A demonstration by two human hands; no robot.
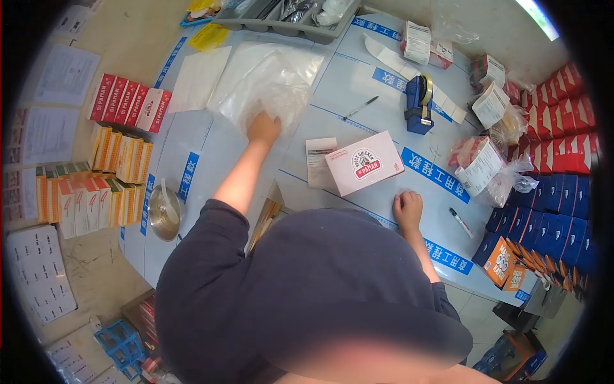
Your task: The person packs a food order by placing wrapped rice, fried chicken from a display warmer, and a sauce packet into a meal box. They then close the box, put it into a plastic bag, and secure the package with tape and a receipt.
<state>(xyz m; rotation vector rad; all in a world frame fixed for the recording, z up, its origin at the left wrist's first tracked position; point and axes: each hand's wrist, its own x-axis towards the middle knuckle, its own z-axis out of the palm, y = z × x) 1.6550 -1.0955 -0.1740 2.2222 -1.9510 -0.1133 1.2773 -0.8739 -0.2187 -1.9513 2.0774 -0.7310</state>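
My left hand (263,128) is on a stack of clear plastic bags (272,73) at the back left of the table, its fingers curled into the film. Near the front right, my right hand (407,208) rests on the tabletop with its fingers folded in and nothing visible in them. Between the two hands sits a closed pale pink chicken box (364,163) with a red and black logo. It partly covers a printed slip (320,160). A blue tape dispenser (419,105) stands behind it to the right.
A pen (361,107) and a marker (460,223) lie on the table (345,77). Bagged orders with receipts (480,166) and stacked red and blue boxes (553,211) line the right side. At left are a metal bowl (164,214), red boxes (128,102) and yellow boxes (121,157). A grey tray (281,27) stands behind.
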